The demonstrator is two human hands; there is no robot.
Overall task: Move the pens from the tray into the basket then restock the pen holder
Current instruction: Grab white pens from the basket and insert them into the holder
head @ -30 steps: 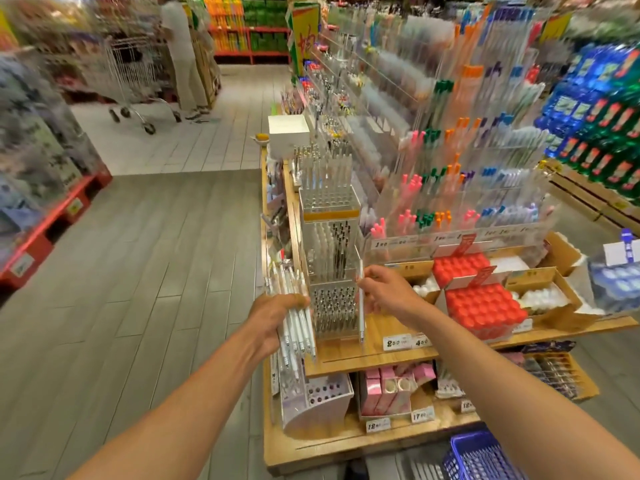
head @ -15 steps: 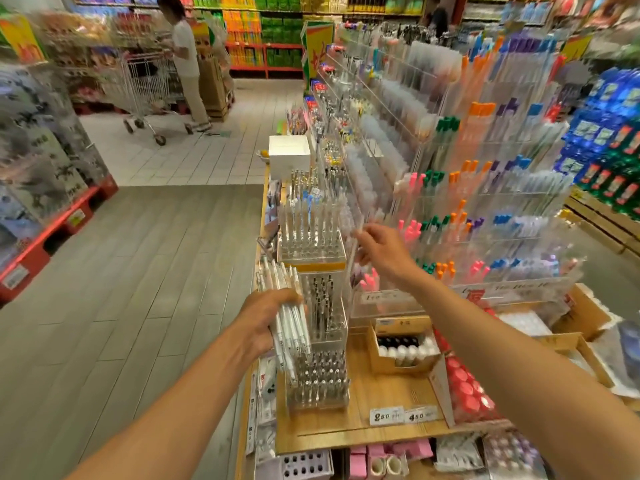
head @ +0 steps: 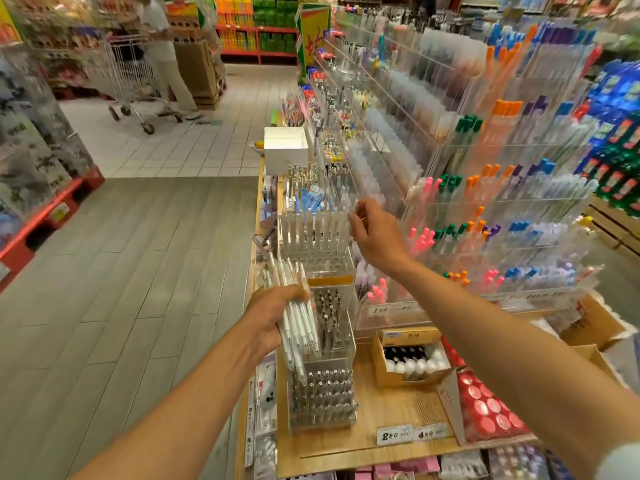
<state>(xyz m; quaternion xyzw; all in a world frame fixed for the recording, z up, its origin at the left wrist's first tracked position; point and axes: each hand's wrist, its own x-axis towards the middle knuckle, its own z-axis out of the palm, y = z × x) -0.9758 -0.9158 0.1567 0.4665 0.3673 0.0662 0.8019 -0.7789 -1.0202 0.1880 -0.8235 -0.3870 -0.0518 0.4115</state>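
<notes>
My left hand (head: 268,318) grips a bundle of several white pens (head: 298,317) beside a tiered clear acrylic pen holder (head: 322,337) on the wooden shelf. The holder's top tier (head: 313,239) carries a row of upright white pens. My right hand (head: 375,233) is raised at the right end of that top row, its fingertips pinching one clear-white pen (head: 355,207) just above the slots. The holder's lower tiers hold dark and silver pens. No tray or basket shows in this view.
The wooden shelf (head: 391,410) also carries a cardboard box of bottles (head: 412,358), a red-capped pack (head: 485,410) and a white box (head: 285,148). Acrylic racks of coloured pens (head: 485,202) rise to the right. A person with a shopping cart (head: 131,81) stands far down the aisle.
The view has tilted upward. My right hand rose from the holder's lower tier to its top row with a pen. My left hand kept its bundle beside the holder.
</notes>
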